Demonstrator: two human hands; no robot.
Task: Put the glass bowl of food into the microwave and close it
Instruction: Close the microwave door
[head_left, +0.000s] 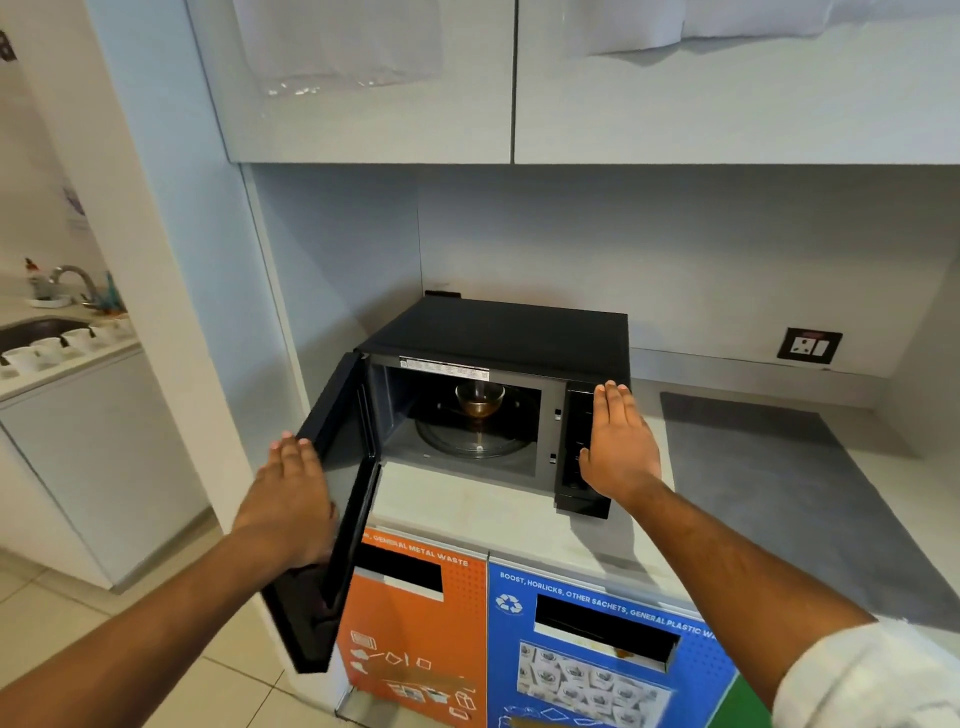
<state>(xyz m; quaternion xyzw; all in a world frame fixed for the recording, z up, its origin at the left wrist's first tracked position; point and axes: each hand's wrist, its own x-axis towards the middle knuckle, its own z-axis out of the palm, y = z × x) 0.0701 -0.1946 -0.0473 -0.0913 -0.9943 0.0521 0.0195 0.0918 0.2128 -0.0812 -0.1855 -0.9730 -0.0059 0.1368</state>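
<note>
A black microwave (519, 327) stands on the counter with its door (332, 457) swung wide to the left. Inside, a small glass bowl of brown food (479, 399) rests on the glass turntable (475, 441). My left hand (291, 499) lies flat against the outer face of the door, fingers extended. My right hand (621, 441) presses flat on the microwave's control panel at the right, fingers together and pointing up. Neither hand holds anything.
Below the counter are an orange waste bin front (415, 623) and a blue one (597, 649). A grey mat (779, 493) covers the counter to the right. A wall socket (809, 345) sits behind. A sink with white cups (47, 348) is far left.
</note>
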